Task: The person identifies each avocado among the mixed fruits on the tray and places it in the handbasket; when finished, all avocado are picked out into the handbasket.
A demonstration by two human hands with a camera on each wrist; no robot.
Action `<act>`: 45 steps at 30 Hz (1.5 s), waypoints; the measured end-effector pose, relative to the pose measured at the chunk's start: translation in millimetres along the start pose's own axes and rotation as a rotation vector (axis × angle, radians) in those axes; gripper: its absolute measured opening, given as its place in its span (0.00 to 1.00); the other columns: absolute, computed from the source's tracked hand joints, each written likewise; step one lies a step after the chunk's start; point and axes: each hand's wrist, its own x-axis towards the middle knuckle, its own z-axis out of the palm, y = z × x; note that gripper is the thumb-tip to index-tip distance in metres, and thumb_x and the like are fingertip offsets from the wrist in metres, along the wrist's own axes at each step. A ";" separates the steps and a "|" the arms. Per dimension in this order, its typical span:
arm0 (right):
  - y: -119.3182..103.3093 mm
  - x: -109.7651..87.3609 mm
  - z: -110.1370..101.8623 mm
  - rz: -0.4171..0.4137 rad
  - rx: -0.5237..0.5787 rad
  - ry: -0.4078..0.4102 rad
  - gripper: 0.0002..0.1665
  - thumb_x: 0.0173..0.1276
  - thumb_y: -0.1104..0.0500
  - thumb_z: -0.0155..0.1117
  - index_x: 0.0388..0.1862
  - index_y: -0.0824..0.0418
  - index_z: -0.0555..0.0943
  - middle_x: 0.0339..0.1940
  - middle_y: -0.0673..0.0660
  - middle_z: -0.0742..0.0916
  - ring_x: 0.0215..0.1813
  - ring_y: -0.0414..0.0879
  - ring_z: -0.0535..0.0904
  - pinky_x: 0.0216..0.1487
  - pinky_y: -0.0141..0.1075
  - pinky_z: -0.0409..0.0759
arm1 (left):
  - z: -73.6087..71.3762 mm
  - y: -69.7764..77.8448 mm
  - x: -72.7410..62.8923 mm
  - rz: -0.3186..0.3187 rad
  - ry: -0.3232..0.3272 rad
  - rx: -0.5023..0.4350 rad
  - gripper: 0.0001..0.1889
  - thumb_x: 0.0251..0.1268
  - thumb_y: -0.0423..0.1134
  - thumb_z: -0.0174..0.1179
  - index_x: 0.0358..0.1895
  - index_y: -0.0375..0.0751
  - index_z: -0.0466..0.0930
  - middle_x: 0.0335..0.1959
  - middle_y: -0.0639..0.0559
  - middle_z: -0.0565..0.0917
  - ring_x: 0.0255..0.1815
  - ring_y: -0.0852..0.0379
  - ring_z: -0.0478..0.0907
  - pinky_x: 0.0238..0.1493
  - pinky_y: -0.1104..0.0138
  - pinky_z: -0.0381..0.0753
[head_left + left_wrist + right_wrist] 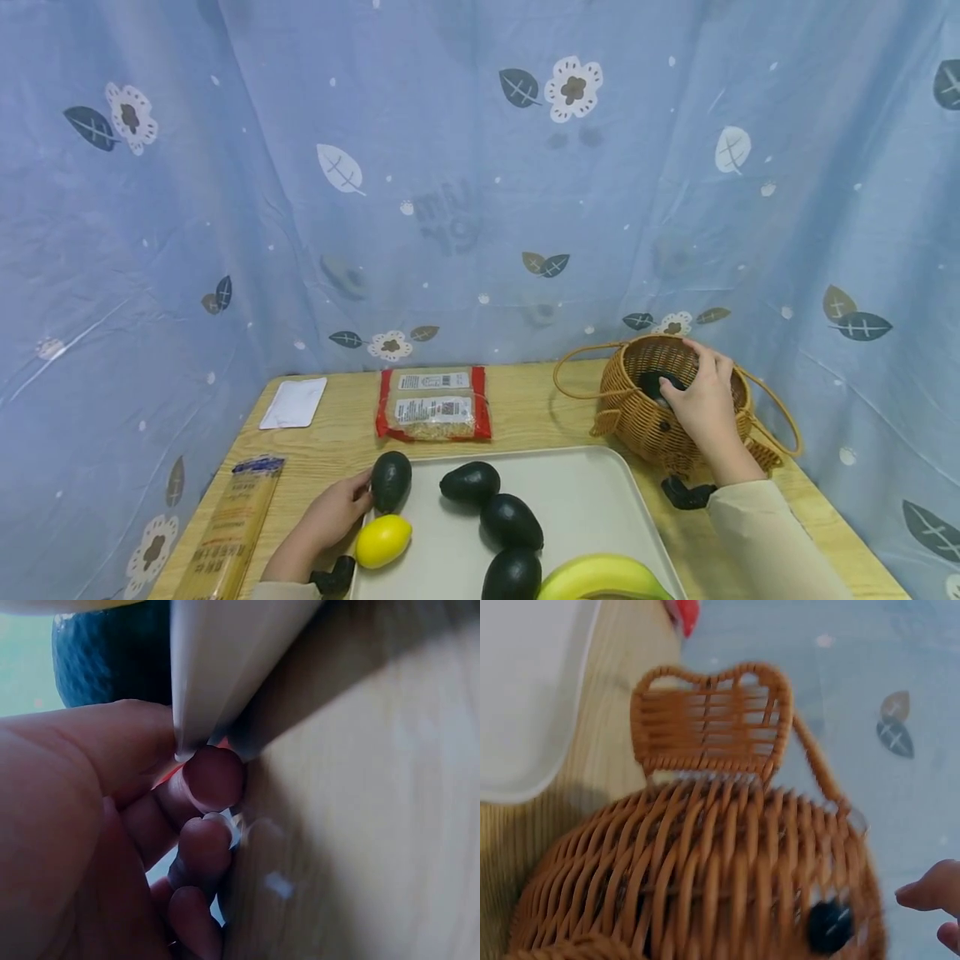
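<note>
At the left edge of the beige tray [585,475], my left hand [335,510] pinches the rim between thumb and curled fingers; the left wrist view shows this close up. Right beside that hand, a dark avocado [392,482] and a yellow lemon [383,540] lie on the tray. My right hand [705,404] is over the mouth of a wicker basket [645,429], thumb and fingers spread apart. Inside the basket an avocado [651,383] shows near the thumb, partly hidden by the hand. In the right wrist view, fingertips [930,889] appear beside the basket.
More avocados [512,522] and a banana [603,577] lie on the tray. Behind it is a red-edged food packet [435,407]. A white card [294,403] and a long noodle-like packet [236,525] lie on the left. A blue curtain [450,208] surrounds the wooden table.
</note>
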 end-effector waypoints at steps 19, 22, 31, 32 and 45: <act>-81.2 -109.4 59.8 -0.485 0.035 -0.330 0.30 0.60 0.65 0.81 0.61 0.56 0.83 0.61 0.59 0.79 0.57 0.57 0.82 0.50 0.51 0.85 | -1.6 0.0 0.2 0.011 0.009 -0.012 0.24 0.77 0.33 0.58 0.73 0.35 0.75 0.65 0.34 0.82 0.66 0.33 0.77 0.67 0.34 0.71; -83.5 -124.3 66.7 -0.505 0.054 -0.511 0.28 0.63 0.60 0.81 0.60 0.51 0.82 0.61 0.54 0.79 0.59 0.54 0.81 0.55 0.51 0.84 | -1.3 0.7 0.6 0.016 0.011 -0.014 0.24 0.77 0.33 0.58 0.73 0.35 0.74 0.65 0.35 0.81 0.67 0.33 0.76 0.67 0.34 0.71; -78.4 -136.3 76.5 -0.559 0.033 -0.849 0.23 0.66 0.48 0.78 0.59 0.48 0.84 0.60 0.49 0.77 0.61 0.50 0.79 0.62 0.45 0.82 | -1.6 1.0 1.5 0.022 0.007 -0.011 0.25 0.77 0.33 0.58 0.73 0.33 0.74 0.65 0.34 0.81 0.66 0.34 0.78 0.67 0.35 0.71; -77.7 -136.5 77.1 -0.564 0.032 -0.875 0.24 0.67 0.48 0.78 0.60 0.47 0.84 0.60 0.48 0.77 0.61 0.49 0.79 0.63 0.45 0.81 | -1.5 0.6 1.4 0.021 0.008 -0.008 0.25 0.77 0.33 0.58 0.73 0.33 0.74 0.65 0.34 0.81 0.65 0.34 0.78 0.67 0.35 0.71; -70.7 -128.9 96.6 -0.557 0.088 -1.058 0.22 0.72 0.49 0.73 0.59 0.44 0.74 0.77 0.59 0.72 0.73 0.53 0.73 0.70 0.46 0.76 | 1.0 -3.6 2.1 0.014 0.013 0.011 0.24 0.77 0.34 0.58 0.73 0.35 0.75 0.63 0.35 0.83 0.63 0.36 0.80 0.66 0.36 0.73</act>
